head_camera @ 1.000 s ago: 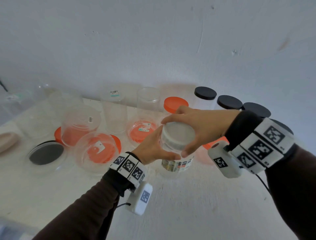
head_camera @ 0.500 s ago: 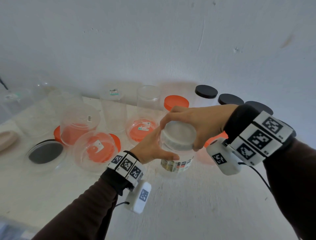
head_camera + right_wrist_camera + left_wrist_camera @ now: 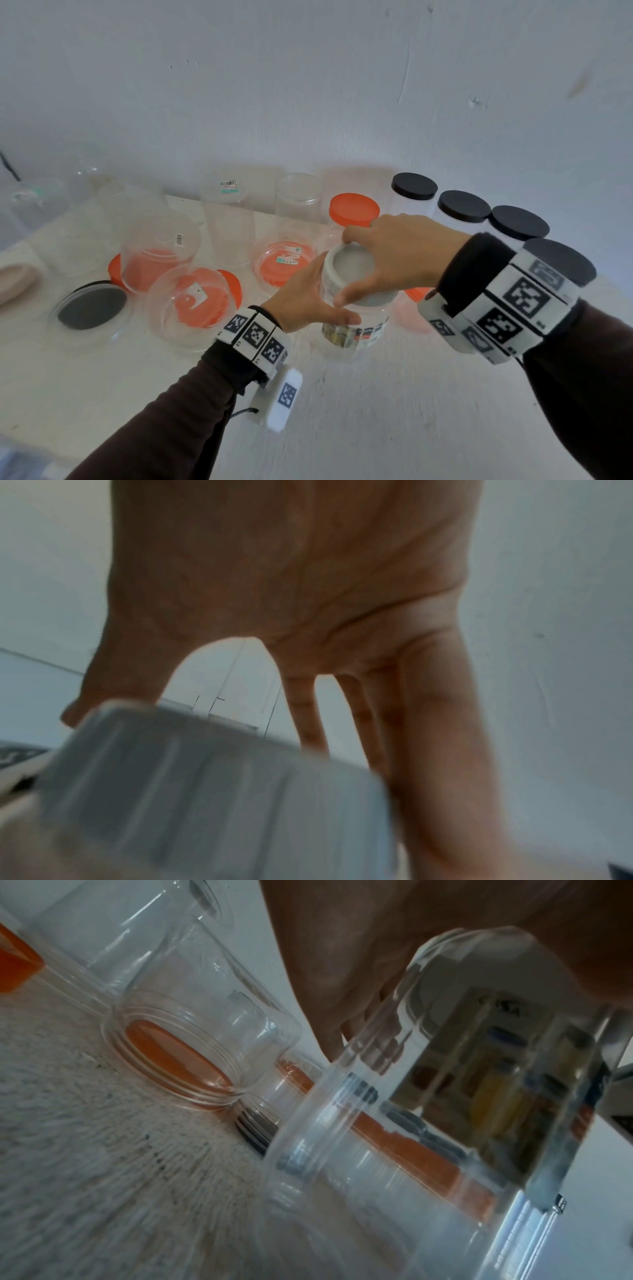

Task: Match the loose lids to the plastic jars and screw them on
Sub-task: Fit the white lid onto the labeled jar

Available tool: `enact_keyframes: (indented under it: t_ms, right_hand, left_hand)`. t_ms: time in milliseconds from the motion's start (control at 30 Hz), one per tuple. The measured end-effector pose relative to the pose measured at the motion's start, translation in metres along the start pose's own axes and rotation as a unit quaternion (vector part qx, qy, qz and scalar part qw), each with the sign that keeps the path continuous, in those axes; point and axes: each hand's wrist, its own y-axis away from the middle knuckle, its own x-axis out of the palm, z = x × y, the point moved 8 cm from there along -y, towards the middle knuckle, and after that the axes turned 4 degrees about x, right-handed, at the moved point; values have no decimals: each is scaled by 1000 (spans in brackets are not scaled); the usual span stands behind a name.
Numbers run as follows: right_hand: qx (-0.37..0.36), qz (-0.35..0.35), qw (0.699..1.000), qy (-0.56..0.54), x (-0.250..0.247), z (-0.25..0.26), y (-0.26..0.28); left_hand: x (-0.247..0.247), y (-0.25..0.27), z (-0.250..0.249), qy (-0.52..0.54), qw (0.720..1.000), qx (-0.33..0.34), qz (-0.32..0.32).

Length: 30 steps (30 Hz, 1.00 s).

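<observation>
1. The left hand (image 3: 301, 305) wraps the labelled clear jar (image 3: 356, 334), which stands on the white table (image 3: 376, 411).
2. The right hand (image 3: 394, 253) grips the white lid (image 3: 359, 277) from above (thumb at the near rim); the lid sits on the jar's mouth, seemingly slightly tilted.
3. Behind stand black-lidded jars (image 3: 464, 205).

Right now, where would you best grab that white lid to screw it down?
By its ribbed side wall, from above: the white lid sits flat on the upright labelled jar, so right hand fingertips can spread round the rim while the left hand steadies the jar.
</observation>
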Motion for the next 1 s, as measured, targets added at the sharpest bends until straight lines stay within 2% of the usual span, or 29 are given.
enact_keyframes:
  t_ms: [67,133,200,267,400,467,600,667,833,1000]
  right_hand:
    - [-13,47,999,12,3,-2,2]
    - [-69,97,992,-31,2,5,7]
    - [-106,113,987,-51,0,11,9]
    - [-85,84,992,-49,1,10,6]
    - [-20,-30,999,2,-5,10,2]
    - [-22,-15,1000,6,-3,5,2]
    - [-110,82,987,-84,0,7,12]
    - [-113,66,989,-71,1,9,11]
    - [-72,-19,995,-59,0,4,6]
    - [-70,-40,995,-60,-2,6,6]
  left_hand:
    - [0,1,-3,-4,1000,4,-1]
    - [0,1,-7,-14,1000,8,-3]
    - [0,2,-7,-23,1000,9,-4]
    - [0,2,-6,-24,1000,8,-4]
    - [-1,2,1,-17,1000,-7,-2]
    - [-1,2,2,-20,1000,-9,3]
    - [0,0,-3,-42,999,4,9]
    - [0,1,-5,-44,999,3,2]
    - [1,4,-8,-40,999,-1,-18]
    - [3,4,-12,-42,999,6,-26]
